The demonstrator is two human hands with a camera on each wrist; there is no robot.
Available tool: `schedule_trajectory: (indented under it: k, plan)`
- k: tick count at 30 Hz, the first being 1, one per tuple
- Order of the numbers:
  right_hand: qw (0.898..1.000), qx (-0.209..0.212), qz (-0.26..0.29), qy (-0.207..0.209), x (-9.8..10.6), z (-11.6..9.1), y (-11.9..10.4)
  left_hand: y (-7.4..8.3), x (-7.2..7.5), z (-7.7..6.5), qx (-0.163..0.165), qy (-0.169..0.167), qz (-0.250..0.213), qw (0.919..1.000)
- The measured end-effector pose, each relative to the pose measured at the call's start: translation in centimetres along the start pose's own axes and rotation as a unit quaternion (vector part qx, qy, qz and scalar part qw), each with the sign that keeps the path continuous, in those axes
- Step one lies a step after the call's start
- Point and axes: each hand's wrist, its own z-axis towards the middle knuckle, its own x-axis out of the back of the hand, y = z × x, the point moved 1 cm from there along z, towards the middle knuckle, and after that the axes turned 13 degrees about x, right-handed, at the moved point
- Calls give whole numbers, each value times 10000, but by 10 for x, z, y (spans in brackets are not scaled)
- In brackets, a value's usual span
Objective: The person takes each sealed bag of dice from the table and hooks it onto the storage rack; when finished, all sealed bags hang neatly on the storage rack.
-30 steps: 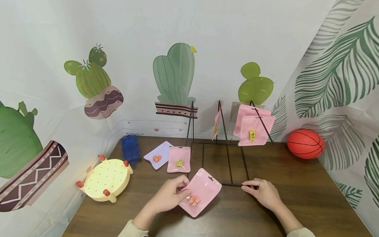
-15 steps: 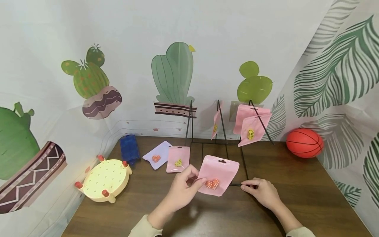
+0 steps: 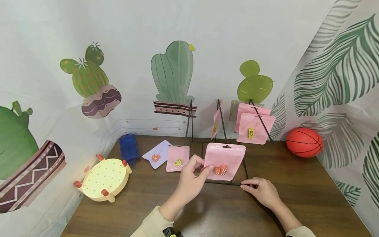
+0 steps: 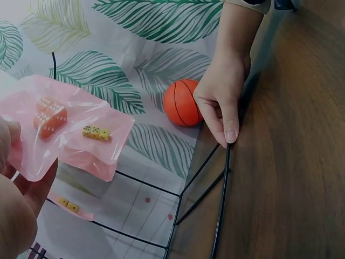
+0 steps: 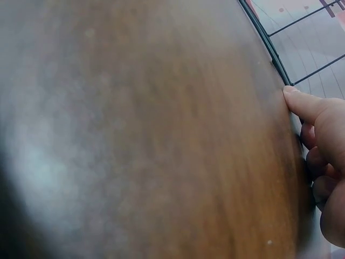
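Between thumb and fingers, my left hand (image 3: pixel 192 179) holds a pink pouch (image 3: pixel 228 156) by its left edge. Orange dice (image 3: pixel 220 170) show through its front, and a hang slot is at its top. My right hand (image 3: pixel 262 191) pinches the near right corner of a black wire rack (image 4: pixel 221 194). In the head view the held pouch overlaps the rack's base, below the hanging pouches. A pink pouch with yellow dice (image 3: pixel 262 131) hangs at the rack's right, another pink pouch (image 3: pixel 241 112) behind it. Seen edge-on, a third (image 3: pixel 216 123) hangs at the middle.
Left of the rack lie a pink pouch (image 3: pixel 178 151) with yellow dice and a lavender pouch (image 3: pixel 162 152) with orange dice. Farther left are a blue object (image 3: pixel 129 148) and a round yellow piece (image 3: pixel 106 177) with red-tipped legs. A red toy basketball (image 3: pixel 305 142) sits at right.
My left hand has moved the held pouch up and to the right, turning it more upright. The front hanging pouch has swung aside and back. My right hand stays at the rack's corner.
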Motion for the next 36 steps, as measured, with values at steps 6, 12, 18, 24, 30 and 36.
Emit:
schedule_trajectory:
  k: [6,12,18,24,30,36]
  plan:
    - [10000,-14,17,-4,0,0,0,-3,-6,7,195,70,-97,9997]
    - [10000,37,-6,-8,0,0,1,-7,-11,12,462,150,-255,9985]
    - [10000,50,4,-1,0,0,3,-10,-15,23,533,199,-263,9980]
    - [10000,29,38,-2,-2,-1,3,-16,-19,38,482,483,-135,9976]
    - [9999,71,69,16,-3,-1,4,-21,-24,56,559,639,-101,9963]
    - [9999,-10,114,-49,-2,-2,4,-23,-26,71,563,748,229,9954]
